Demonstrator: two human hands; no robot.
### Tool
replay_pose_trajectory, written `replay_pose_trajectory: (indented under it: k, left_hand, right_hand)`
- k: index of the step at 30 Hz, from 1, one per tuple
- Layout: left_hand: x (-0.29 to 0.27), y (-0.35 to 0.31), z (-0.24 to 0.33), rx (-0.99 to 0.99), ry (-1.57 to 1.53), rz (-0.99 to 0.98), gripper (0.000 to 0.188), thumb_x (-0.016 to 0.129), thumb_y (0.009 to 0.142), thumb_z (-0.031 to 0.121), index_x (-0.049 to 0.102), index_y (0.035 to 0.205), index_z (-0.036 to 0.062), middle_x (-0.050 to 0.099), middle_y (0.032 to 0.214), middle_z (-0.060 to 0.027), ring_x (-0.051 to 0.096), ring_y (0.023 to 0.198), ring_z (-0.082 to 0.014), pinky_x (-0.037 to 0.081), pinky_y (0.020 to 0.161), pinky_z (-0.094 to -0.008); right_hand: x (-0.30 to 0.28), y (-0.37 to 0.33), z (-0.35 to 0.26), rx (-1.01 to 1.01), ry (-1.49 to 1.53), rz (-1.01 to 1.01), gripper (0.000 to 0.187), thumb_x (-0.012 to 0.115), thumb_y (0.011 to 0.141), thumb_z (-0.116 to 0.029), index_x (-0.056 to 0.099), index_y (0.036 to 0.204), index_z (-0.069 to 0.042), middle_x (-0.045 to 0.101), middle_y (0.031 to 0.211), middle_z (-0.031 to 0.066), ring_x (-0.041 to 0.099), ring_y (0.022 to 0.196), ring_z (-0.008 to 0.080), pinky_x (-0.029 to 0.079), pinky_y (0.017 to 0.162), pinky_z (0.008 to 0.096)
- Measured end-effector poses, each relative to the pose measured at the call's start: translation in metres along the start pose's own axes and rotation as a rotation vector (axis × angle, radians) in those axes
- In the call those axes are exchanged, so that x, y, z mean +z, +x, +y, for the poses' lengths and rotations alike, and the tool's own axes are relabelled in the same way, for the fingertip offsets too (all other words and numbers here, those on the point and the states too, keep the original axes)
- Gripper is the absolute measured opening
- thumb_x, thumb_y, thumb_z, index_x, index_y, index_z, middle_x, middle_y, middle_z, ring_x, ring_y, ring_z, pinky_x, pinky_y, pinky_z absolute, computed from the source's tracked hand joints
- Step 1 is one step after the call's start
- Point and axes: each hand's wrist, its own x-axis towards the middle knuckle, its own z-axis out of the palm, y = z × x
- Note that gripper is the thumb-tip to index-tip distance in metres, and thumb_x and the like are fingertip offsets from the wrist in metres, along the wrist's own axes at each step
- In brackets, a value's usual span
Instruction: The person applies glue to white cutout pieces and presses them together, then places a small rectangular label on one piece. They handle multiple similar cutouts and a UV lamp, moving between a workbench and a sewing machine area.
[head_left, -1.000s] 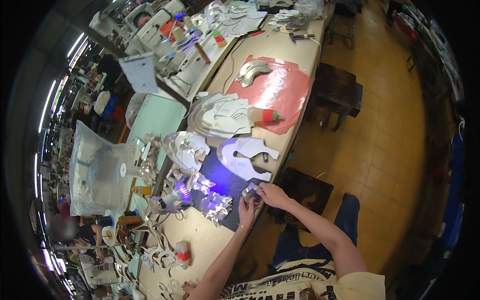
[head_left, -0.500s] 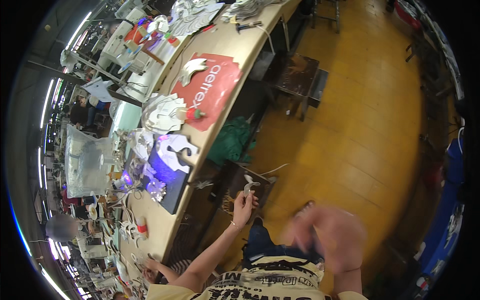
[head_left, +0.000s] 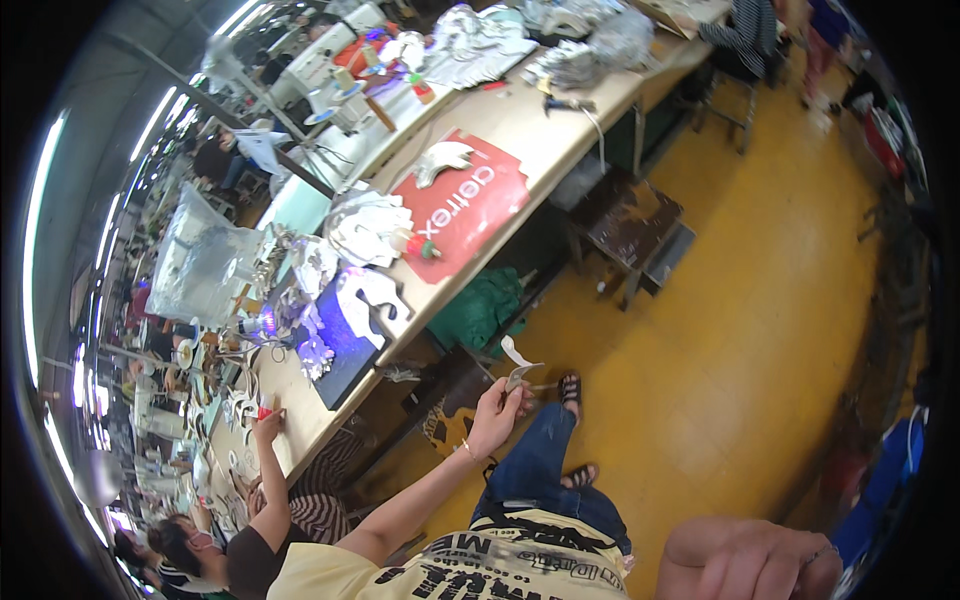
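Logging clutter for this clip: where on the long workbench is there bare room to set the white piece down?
Bare wood lies right of the red mat, toward the bench edge. It is crowded around the dark pad and stacked white cutouts. The left hand holds the white piece off the bench.

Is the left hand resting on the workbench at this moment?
No, the left hand is raised beside the workbench, over the yellow floor, holding a small pale cut piece in its fingers.
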Motion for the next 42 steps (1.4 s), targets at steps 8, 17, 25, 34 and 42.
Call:
replay_pose_trajectory:
  k: [8,17,25,34,42]
  left_hand:
    - [-0.032,0.148,0.052,0.038,0.117,0.025,0.021,0.049,0.105,0.016,0.060,0.111,-0.0004,0.065,0.096,-0.0023,0.061,0.087,-0.0081,0.050,0.078,-0.0239]
    - [-0.080,0.264,0.170,0.317,0.085,0.184,0.017,0.053,0.101,0.009,0.061,0.112,-0.0014,0.066,0.096,-0.0059,0.063,0.088,-0.0117,0.050,0.078,-0.0268]
    - [-0.145,0.317,0.211,0.164,0.250,0.341,0.019,0.056,0.098,0.006,0.063,0.114,-0.0021,0.066,0.083,-0.0110,0.063,0.077,-0.0158,0.049,0.071,-0.0311]
    - [-0.193,0.475,0.331,0.243,0.735,0.110,0.020,0.066,0.090,0.023,0.070,0.105,0.0094,0.071,0.089,-0.0110,0.067,0.081,-0.0324,0.052,0.070,-0.0413]
    - [-0.277,0.666,0.417,0.044,0.469,-0.096,0.033,0.080,0.081,0.012,0.070,0.112,0.0038,0.072,0.098,-0.0098,0.068,0.089,-0.0181,0.052,0.085,-0.0316]
  right_hand:
    - [-0.105,0.107,0.016,-0.021,-0.001,-0.079,0.030,0.071,0.092,-0.035,0.054,0.082,-0.012,0.068,0.106,0.0283,0.065,0.071,0.0239,0.049,0.053,0.0252]
    - [-0.268,0.243,0.045,0.182,0.349,-0.366,0.020,0.065,0.091,-0.018,0.056,0.079,-0.005,0.065,0.094,0.0201,0.063,0.068,0.0281,0.051,0.057,0.0388]
    - [-0.354,0.379,0.109,0.235,0.462,-0.511,0.029,0.071,0.092,-0.034,0.060,0.076,-0.013,0.067,0.114,0.0271,0.064,0.088,0.0253,0.056,0.071,0.0307]
    - [-0.554,0.471,0.180,0.255,-0.532,-0.430,0.046,0.077,0.082,-0.026,0.057,0.117,-0.002,0.062,0.109,0.0169,0.061,0.097,0.0330,0.050,0.082,0.0397]
    - [-0.746,0.528,0.280,1.049,-0.750,-0.261,0.046,0.069,0.092,-0.017,0.055,0.131,0.003,0.071,0.101,0.0197,0.070,0.083,0.0247,0.054,0.074,0.0327]
